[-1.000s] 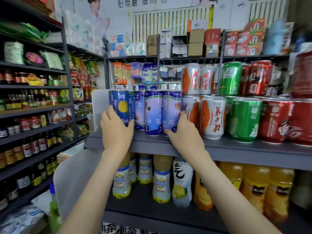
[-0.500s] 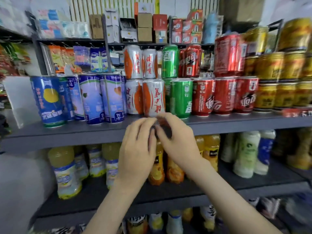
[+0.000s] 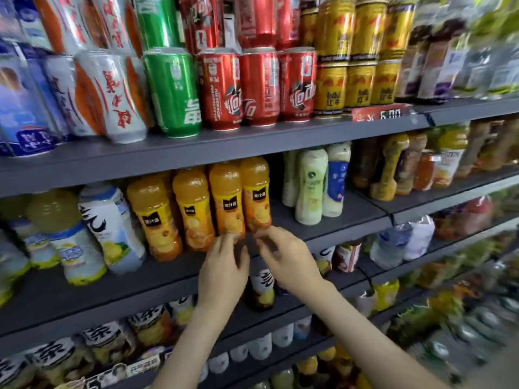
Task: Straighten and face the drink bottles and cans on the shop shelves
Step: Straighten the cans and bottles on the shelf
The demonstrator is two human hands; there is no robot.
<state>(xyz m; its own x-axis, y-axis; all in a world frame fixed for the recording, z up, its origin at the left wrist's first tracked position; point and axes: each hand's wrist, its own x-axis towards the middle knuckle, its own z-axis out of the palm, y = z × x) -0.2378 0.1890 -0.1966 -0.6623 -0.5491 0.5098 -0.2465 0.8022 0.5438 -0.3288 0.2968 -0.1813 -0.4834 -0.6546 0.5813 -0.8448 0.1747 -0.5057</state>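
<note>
Several orange juice bottles with yellow labels stand in a row on the second shelf (image 3: pixel 323 234). My left hand (image 3: pixel 224 272) reaches up with its fingertips at the base of the third orange bottle (image 3: pixel 225 204). Just to its right, my right hand (image 3: pixel 288 262) has loosely bent fingertips at the base of the fourth orange bottle (image 3: pixel 255 195). Neither hand wraps round a bottle. The fingers are blurred by motion.
Above, the top shelf carries white-orange cans (image 3: pixel 112 99), a green can (image 3: pixel 172 91), red cola cans (image 3: pixel 259 85) and gold cans (image 3: pixel 358 82). Pale green and white bottles (image 3: pixel 310 186) stand right of the orange ones, lemon drink bottles (image 3: pixel 106 226) to the left. Lower shelves hold more bottles.
The view has swung right and down. Both hands left the blue cans, passed the top shelf's edge, and dropped to the orange bottles one shelf below.
</note>
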